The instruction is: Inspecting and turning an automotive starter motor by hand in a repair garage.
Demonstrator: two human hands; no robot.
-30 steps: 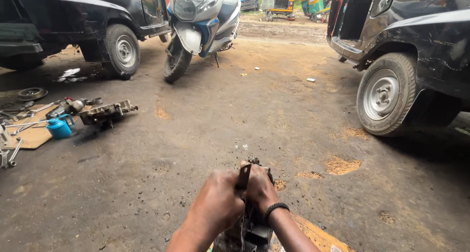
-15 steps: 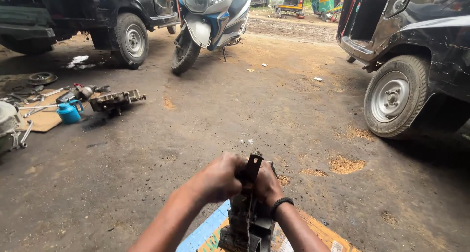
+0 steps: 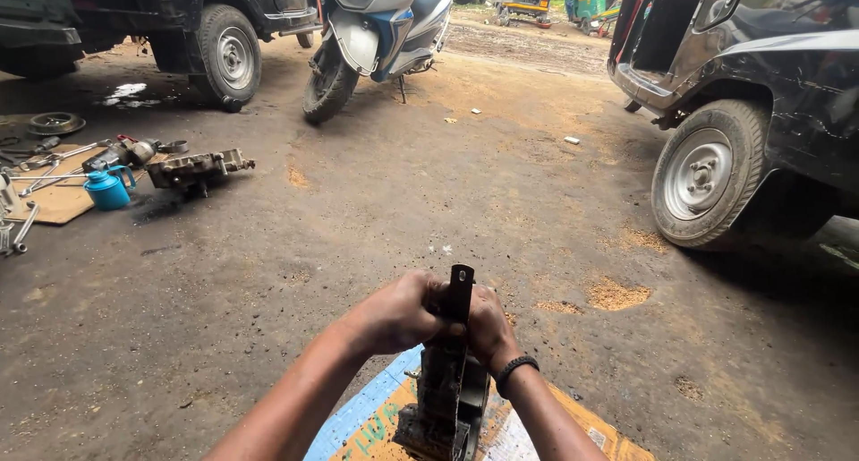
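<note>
A greasy metal engine part (image 3: 445,398) stands upright on a piece of cardboard (image 3: 385,430) at the bottom centre. A flat dark metal bar (image 3: 460,288) sticks up from its top. My left hand (image 3: 395,311) grips the top of the part from the left. My right hand (image 3: 489,327), with a black band on its wrist, grips it from the right. Both hands press together around the bar. What the fingers touch beneath is hidden.
A blue oil can (image 3: 108,189), several spanners (image 3: 43,167) and another engine part (image 3: 197,168) lie at the left on the dirt floor. A scooter (image 3: 371,33) and a black vehicle (image 3: 152,22) stand ahead, another vehicle's wheel (image 3: 702,174) at the right.
The view has tilted down and shifted a little, so more of the engine part and cardboard shows. Both hands stay clamped around its top, slightly lower in frame.
</note>
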